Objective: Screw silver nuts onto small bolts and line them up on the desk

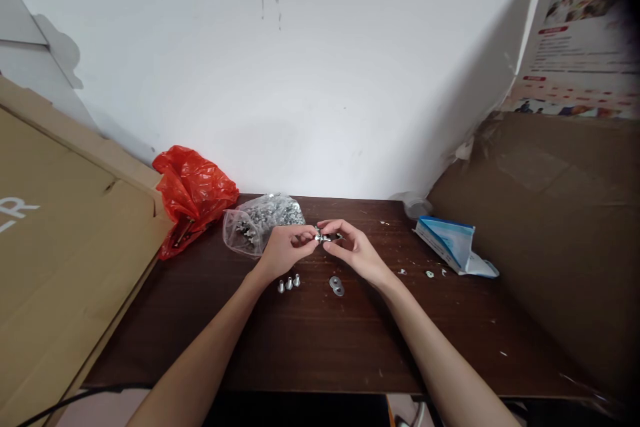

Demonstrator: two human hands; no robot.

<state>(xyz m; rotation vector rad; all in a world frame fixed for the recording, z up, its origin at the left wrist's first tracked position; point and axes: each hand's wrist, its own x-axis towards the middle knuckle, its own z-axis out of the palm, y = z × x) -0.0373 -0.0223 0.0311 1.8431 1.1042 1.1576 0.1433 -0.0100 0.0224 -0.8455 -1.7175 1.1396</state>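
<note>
My left hand [287, 248] and my right hand [353, 250] meet over the middle of the dark table. Between their fingertips is a small shiny metal part [327, 237], too small to name exactly. Both hands are closed in a pinch on it, the left at its left end and the right around its right side. Below my left hand, several short silvery metal pieces [289, 283] stand in a row. Under my right hand lie flat grey washers [337, 286], partly overlapping. Just behind my left hand rests a clear plastic bag [267, 213] filled with small metal parts.
A red plastic bag [195, 190] sits at the back left against a large cardboard box [75, 233]. On the right, a blue and white packet [450, 243] lies near another cardboard wall [560, 213]. White scraps [429, 273] dot the table [310, 347]. A white wall rises behind.
</note>
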